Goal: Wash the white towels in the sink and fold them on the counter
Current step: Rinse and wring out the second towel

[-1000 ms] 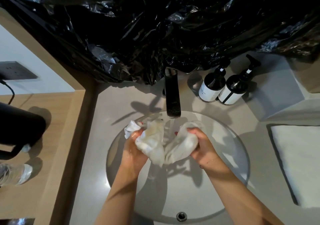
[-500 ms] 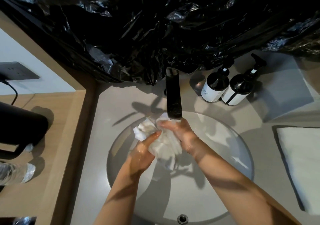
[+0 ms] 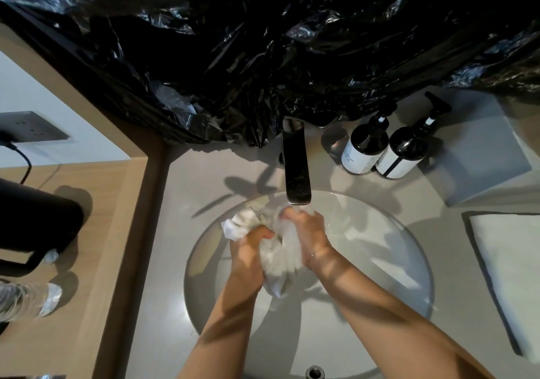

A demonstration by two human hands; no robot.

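A wet white towel (image 3: 280,257) is bunched up over the round sink (image 3: 388,261), just below the dark faucet (image 3: 296,168). My left hand (image 3: 248,253) grips its left side with curled fingers, and a loose corner sticks out to the upper left. My right hand (image 3: 306,232) grips the top right of the bundle, directly under the spout where water runs. Both hands press together around the cloth. A second white towel (image 3: 508,273) lies flat on the grey counter (image 3: 163,261) at the right edge.
Two dark pump bottles (image 3: 382,150) stand behind the sink on the right. Crumpled black plastic sheeting (image 3: 263,42) covers the wall above. On the wooden shelf at left sit a black appliance (image 3: 38,223) and a clear plastic bottle (image 3: 26,299). The sink drain (image 3: 315,373) is at the bottom.
My hands came together from holding the towel spread apart, bunched it under the spout, and now my left fingers have curled tighter round the cloth.
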